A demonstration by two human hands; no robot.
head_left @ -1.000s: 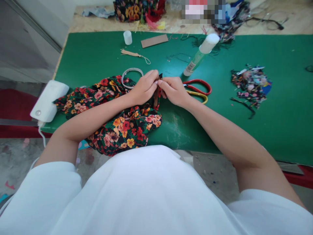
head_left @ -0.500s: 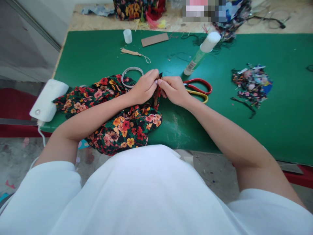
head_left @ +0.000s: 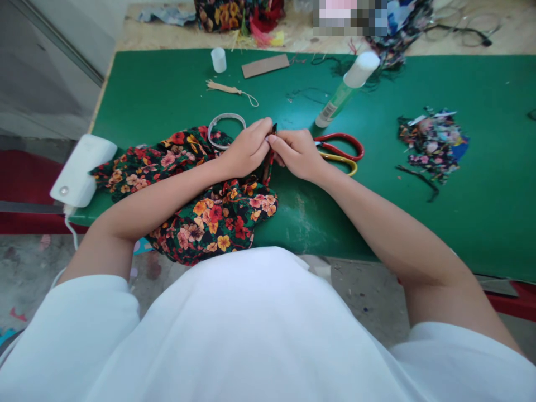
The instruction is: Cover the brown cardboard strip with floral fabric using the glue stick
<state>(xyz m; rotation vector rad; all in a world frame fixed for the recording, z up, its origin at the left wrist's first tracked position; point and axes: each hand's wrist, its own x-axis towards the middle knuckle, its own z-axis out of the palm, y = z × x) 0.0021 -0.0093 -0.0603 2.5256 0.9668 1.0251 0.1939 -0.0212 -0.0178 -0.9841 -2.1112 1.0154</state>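
Observation:
A dark cloth with red, yellow and pink flowers (head_left: 213, 220) lies bunched on the left of the green table, partly under my left forearm. My left hand (head_left: 251, 148) pinches a narrow folded edge of this floral fabric. Opposite it, my right hand (head_left: 295, 152) pinches the same strip, the fingertips of both hands meeting. Just what lies between the fingertips is hidden. A pale ring-shaped band (head_left: 226, 116) rests on the fabric beside my left hand. Right of my right hand lie scissors (head_left: 341, 146) with one red and one yellow handle.
A glue stick (head_left: 335, 103) stands beyond the scissors. At the back are a white cap (head_left: 218, 60), a beige tassel (head_left: 228, 88) and a brown card strip (head_left: 265, 66). Fabric scraps (head_left: 433, 142) lie on the right; a white corded device (head_left: 84, 170) sits at the left edge.
Both hands stay pinched at the same spot. The strip between them has tilted slightly, showing less of its face. The other things have not moved.

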